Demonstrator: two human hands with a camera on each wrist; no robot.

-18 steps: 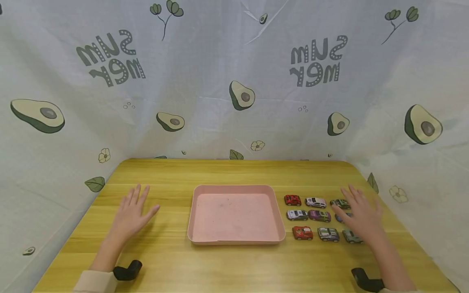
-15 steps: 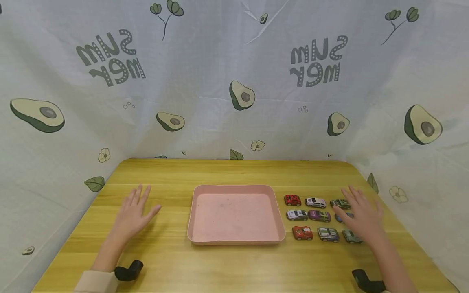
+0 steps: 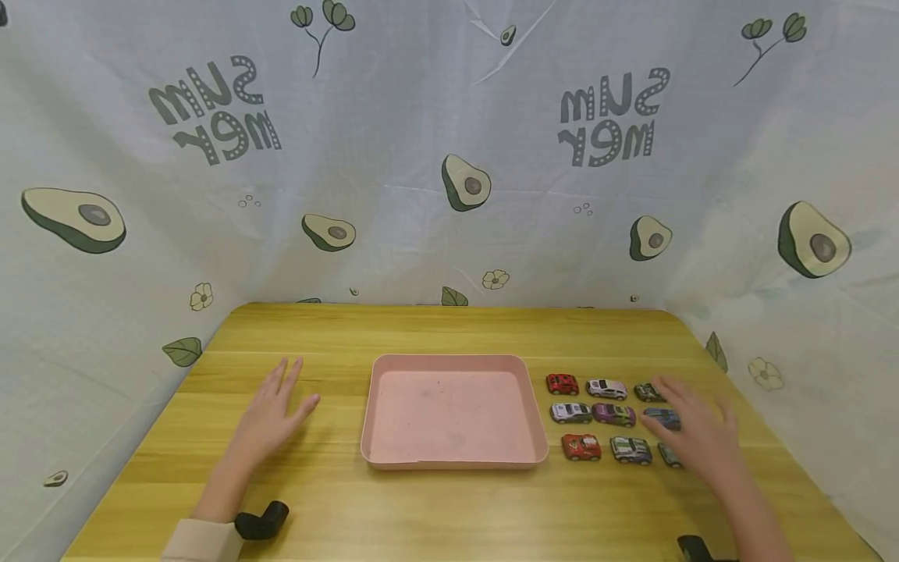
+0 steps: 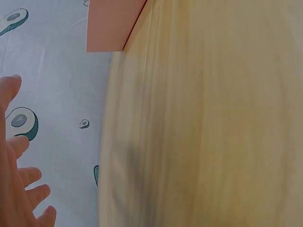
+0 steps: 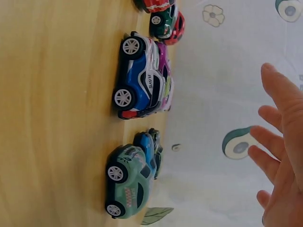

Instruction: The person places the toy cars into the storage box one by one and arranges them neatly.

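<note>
My left hand (image 3: pixel 265 417) hovers over the table left of the pink tray (image 3: pixel 455 466), fingers spread and holding nothing. On the right, my right hand (image 3: pixel 702 433) is held above the right-hand column of toy cars, its fingers relaxed, nothing gripped. It partly covers a pale green toy car (image 5: pixel 129 182) and a blue toy car (image 3: pixel 662 418); a dark green one (image 3: pixel 648 392) sits just beyond its fingertips. Beside these stand a purple car (image 3: pixel 614 414), a white and blue car (image 5: pixel 144 78), a white car (image 3: pixel 607 389) and a red car (image 3: pixel 580 446).
The wooden table (image 3: pixel 449 515) is bounded by a white cloth (image 3: pixel 393 117) printed with avocados, behind and at both sides. Another red car (image 3: pixel 562 383) and a white and black one (image 3: pixel 571 412) stand close to the tray's right wall.
My left hand has shifted slightly right, toward the tray. The right hand's fingers have bent a little and it has moved slightly, uncovering more of the blue car.
</note>
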